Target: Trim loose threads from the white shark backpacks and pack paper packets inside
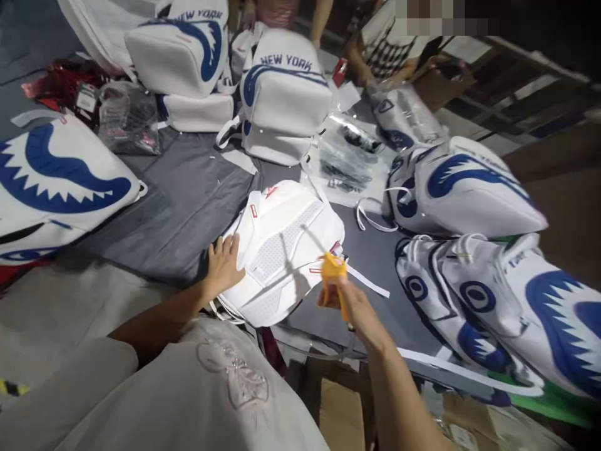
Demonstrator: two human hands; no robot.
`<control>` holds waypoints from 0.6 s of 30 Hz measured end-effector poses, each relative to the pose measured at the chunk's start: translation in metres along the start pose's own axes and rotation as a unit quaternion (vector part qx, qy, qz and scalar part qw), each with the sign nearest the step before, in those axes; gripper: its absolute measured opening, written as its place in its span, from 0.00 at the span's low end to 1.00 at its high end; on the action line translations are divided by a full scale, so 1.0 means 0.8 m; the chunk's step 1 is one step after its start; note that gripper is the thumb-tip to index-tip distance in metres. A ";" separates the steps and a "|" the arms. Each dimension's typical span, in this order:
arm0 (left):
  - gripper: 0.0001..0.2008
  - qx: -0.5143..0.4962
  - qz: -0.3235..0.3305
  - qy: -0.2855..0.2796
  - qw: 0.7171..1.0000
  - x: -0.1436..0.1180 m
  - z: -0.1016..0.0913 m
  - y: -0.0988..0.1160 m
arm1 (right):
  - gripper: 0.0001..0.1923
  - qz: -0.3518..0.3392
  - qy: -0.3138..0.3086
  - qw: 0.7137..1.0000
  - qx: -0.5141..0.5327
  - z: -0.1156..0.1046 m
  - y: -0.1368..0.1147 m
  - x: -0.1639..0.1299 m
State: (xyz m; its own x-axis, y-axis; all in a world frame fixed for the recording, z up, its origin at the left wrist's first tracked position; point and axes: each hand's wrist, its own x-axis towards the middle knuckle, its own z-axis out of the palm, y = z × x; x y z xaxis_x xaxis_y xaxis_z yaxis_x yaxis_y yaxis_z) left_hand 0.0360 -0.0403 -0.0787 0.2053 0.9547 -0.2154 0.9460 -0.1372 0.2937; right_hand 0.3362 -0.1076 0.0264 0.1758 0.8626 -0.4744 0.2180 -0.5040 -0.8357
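Counter (188, 188) grey, dim workshop. Bags (286, 94) read "NEW YORK". Left grip (224, 263) flat, spread on white bag (282, 250); right grip (347, 300) clamped on orange tool (334, 270).

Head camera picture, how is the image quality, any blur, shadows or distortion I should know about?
Head view: the right hand and its orange tool are motion-blurred; the left hand on the white backpack is sharper. The tool casts a dark shadow across the backpack. Edges bend with wide-angle distortion, the top right corner is dark, and a pixelated patch covers part of the co-worker.
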 end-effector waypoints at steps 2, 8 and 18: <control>0.44 0.009 -0.010 0.020 1.000 -0.006 -0.004 -0.003 | 0.34 0.007 -0.045 0.987 -0.157 -0.008 -0.027 0.036; 0.37 -0.040 -0.031 0.012 0.999 -0.021 0.001 0.017 | 0.34 0.021 -0.156 0.935 -0.317 0.004 -0.091 0.074; 0.26 -0.740 -0.117 -0.065 0.659 -0.040 0.003 -0.046 | 0.32 0.068 -0.206 0.898 -0.383 0.020 -0.128 0.068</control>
State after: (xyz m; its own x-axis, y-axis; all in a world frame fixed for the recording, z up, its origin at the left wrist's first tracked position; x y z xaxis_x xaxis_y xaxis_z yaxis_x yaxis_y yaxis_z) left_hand -0.0049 -0.0664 -0.0847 0.2077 0.8601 -0.4658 -0.3054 0.5094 0.8045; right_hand 0.3077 -0.0079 0.0818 -0.0849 0.6549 -0.7510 0.8456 -0.3513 -0.4019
